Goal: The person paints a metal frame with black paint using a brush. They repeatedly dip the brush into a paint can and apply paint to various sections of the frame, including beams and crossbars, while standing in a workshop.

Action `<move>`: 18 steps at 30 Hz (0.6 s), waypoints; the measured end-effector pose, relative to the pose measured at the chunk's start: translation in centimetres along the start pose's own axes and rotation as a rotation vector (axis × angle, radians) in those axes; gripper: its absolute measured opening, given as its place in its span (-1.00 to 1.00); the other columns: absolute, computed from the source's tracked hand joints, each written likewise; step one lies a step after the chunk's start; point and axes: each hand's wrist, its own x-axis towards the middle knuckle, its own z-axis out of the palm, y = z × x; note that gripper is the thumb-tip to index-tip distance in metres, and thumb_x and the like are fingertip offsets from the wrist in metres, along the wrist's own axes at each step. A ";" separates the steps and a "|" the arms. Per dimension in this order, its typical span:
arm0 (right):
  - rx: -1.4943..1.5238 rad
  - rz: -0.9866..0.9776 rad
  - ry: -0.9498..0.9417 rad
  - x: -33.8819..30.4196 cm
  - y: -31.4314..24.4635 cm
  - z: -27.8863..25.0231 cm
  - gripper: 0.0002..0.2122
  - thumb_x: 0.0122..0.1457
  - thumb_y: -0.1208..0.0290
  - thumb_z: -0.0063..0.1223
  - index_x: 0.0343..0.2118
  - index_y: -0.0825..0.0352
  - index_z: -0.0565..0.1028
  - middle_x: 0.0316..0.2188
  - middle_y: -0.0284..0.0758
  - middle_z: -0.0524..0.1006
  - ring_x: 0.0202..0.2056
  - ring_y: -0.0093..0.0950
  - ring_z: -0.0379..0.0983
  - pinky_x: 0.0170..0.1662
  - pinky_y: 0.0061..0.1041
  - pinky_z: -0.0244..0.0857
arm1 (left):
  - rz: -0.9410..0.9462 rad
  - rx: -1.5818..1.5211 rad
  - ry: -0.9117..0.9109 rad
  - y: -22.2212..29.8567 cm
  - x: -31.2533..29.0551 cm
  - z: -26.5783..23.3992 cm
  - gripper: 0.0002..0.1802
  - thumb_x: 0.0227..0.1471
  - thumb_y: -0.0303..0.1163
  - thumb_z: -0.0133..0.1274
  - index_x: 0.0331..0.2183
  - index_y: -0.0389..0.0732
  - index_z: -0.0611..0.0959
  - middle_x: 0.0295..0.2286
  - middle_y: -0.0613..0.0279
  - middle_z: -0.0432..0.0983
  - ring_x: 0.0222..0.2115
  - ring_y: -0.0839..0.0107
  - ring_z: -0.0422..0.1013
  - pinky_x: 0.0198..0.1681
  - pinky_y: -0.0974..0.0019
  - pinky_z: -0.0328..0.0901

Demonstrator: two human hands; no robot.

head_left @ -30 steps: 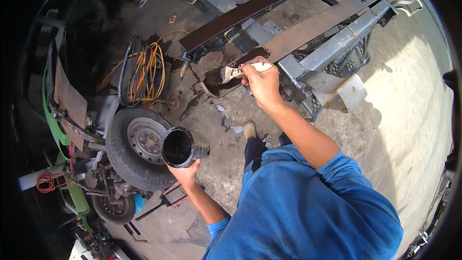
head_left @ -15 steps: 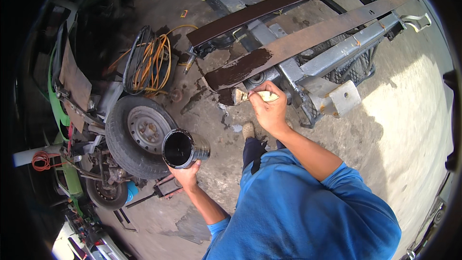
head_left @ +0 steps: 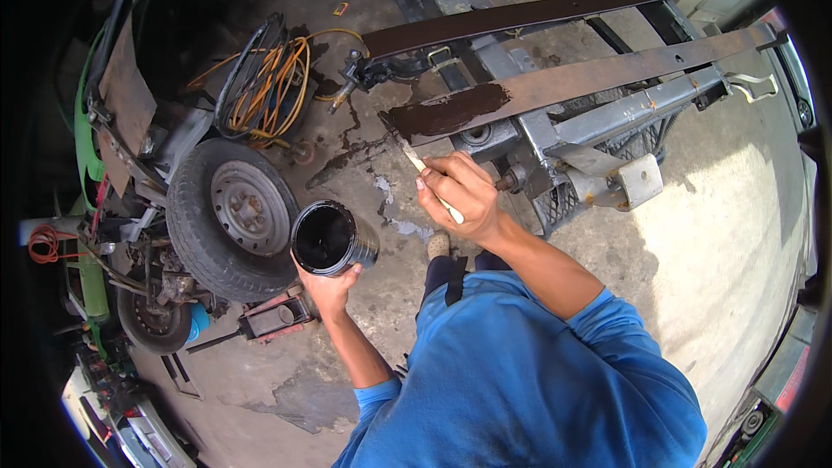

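My left hand (head_left: 329, 284) is wrapped round a paint can (head_left: 367, 244) with dark paint inside, its open top tilted toward me. In my right hand (head_left: 464, 191) a paintbrush (head_left: 419, 161) is gripped by its pale handle, its bristles at the near left end of a long flat metal bar (head_left: 589, 74). That end carries wet dark brown paint (head_left: 451, 113); the rest of the bar is bare, rusty brown. Farther back lies a second bar (head_left: 520, 16), dark brown all along. Both bars rest across a grey metal frame (head_left: 624, 113).
Left of the can stands a wheel with tyre (head_left: 186, 225), and a floor jack (head_left: 276, 319) sits below it. Orange cables (head_left: 282, 91) lie coiled on the concrete floor (head_left: 286, 381). A bracket plate (head_left: 641, 180) juts from the frame on the right. Green vehicle parts (head_left: 91, 134) are at far left.
The brush has turned from lying sideways at the bar's near edge to slanting up against its left end. My right hand has moved slightly left and down. The view has shifted somewhat.
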 end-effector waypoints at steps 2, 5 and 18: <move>-0.022 -0.086 -0.017 -0.6 0.0 0.3 -0.86 -0.16 0.70 0.20 -0.53 0.47 0.45 -0.47 -0.12 0.50 -0.52 -0.33 0.44 -0.45 -0.44 0.30 | 0.020 0.019 0.005 -0.2 0.6 -0.3 0.10 -0.61 -0.11 0.46 0.01 -0.30 0.31 -0.12 0.11 0.40 -0.10 0.27 0.36 0.05 0.21 0.21; -0.054 -0.131 -0.027 -1.3 -0.3 0.5 -0.85 -0.17 0.71 0.20 -0.52 0.47 0.44 -0.44 -0.09 0.50 -0.53 -0.31 0.44 -0.47 -0.45 0.30 | -0.005 -0.092 -0.021 -0.7 1.3 -1.0 0.09 -0.62 -0.13 0.47 0.01 -0.30 0.32 -0.13 0.13 0.41 -0.11 0.29 0.37 0.03 0.23 0.24; -0.244 -0.072 -0.026 -1.7 -3.1 1.7 -0.85 -0.17 0.72 0.20 -0.54 0.47 0.43 -0.47 -0.06 0.50 -0.52 -0.28 0.44 -0.47 -0.43 0.31 | 0.037 -0.176 -0.136 -3.5 4.6 -3.6 0.03 -0.60 -0.14 0.47 -0.03 -0.31 0.37 -0.16 0.14 0.45 -0.13 0.32 0.41 -0.01 0.27 0.28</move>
